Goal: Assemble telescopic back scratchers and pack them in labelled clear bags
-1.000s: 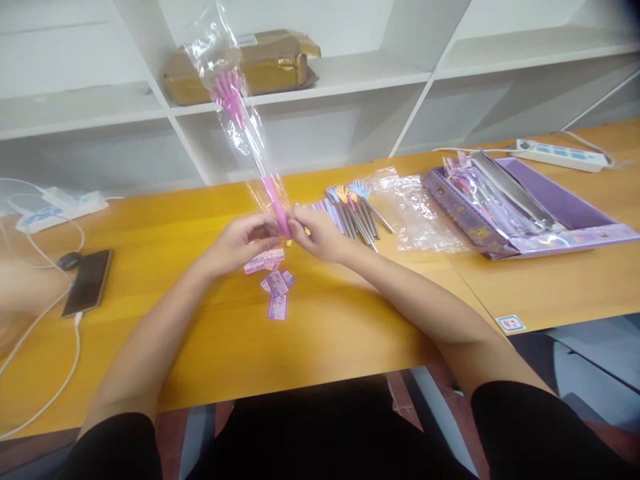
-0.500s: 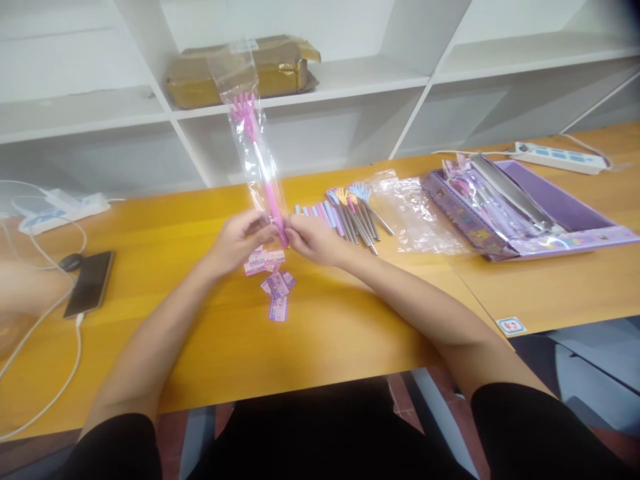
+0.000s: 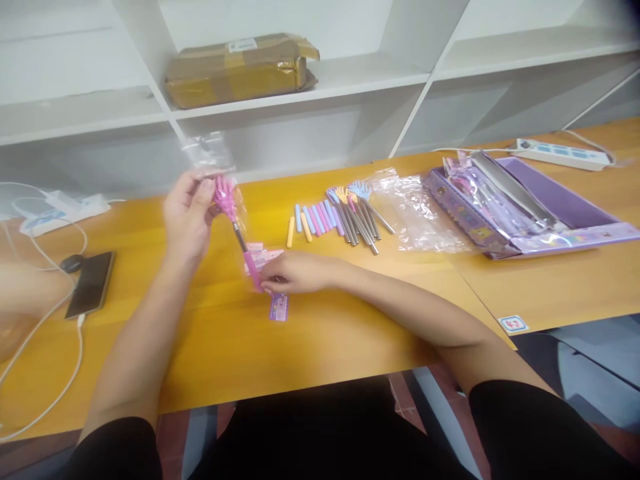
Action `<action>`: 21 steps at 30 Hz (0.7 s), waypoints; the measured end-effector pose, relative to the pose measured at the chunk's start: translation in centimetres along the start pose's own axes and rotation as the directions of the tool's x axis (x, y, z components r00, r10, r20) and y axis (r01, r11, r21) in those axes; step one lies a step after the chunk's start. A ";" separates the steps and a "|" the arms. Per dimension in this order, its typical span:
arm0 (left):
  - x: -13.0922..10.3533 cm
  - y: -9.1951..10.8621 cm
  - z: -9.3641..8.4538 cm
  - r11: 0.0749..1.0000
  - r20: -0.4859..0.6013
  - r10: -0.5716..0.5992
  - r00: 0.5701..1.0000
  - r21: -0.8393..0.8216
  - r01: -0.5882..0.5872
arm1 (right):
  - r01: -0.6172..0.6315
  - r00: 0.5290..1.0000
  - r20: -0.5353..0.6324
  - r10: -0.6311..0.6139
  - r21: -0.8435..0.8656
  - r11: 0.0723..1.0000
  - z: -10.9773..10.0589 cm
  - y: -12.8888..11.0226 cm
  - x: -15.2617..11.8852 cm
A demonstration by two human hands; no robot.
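Note:
A pink hand-shaped back scratcher [image 3: 226, 199] with a metal rod and pink handle lies inside a clear plastic bag [image 3: 209, 152], tilted over the table. My left hand [image 3: 189, 210] pinches the bag beside the pink fingers. Lower down, my right hand [image 3: 290, 272] is closed on the handle end. Small printed cards [image 3: 279, 307] lie under and beside the right hand. Behind it are coloured handle tubes [image 3: 320, 219] in a row and several metal rods with hand-shaped heads [image 3: 357, 217].
Clear bags [image 3: 417, 213] lie right of the rods, beside a purple display box [image 3: 565, 197] holding packaged items. A phone [image 3: 91, 283] with cables and a power strip [image 3: 75, 212] are at left. A taped parcel [image 3: 240, 70] rests on the shelf behind; another power strip [image 3: 563, 155] is at back right.
The bagged scratcher has come down and shortened. My left hand has moved up and left to its head end, while my right hand has moved down and slightly left with the handle.

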State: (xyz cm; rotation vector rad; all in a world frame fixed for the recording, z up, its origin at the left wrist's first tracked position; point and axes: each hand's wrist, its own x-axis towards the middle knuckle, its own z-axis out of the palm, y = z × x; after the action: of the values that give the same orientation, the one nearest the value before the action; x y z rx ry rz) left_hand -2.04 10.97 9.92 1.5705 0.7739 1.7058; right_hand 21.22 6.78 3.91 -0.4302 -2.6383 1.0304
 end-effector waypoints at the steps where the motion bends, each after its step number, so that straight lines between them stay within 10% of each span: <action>1: 0.1 0.2 -0.2 1.000 -0.027 0.023 0.999 -0.003 -0.024 | -0.001 0.999 0.032 0.000 0.026 1.000 0.4 -0.3 0.1; 21: -0.3 0.6 -0.6 0.970 0.001 0.087 0.996 0.226 -0.085 | 0.000 0.979 0.204 -0.014 0.068 0.998 4.7 -1.8 0.8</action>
State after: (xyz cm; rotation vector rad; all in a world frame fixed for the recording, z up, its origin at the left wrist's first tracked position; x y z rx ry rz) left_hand -2.71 10.42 10.13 1.7727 0.9443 1.7368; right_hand 18.47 2.95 1.92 -0.3149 -2.7693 1.2178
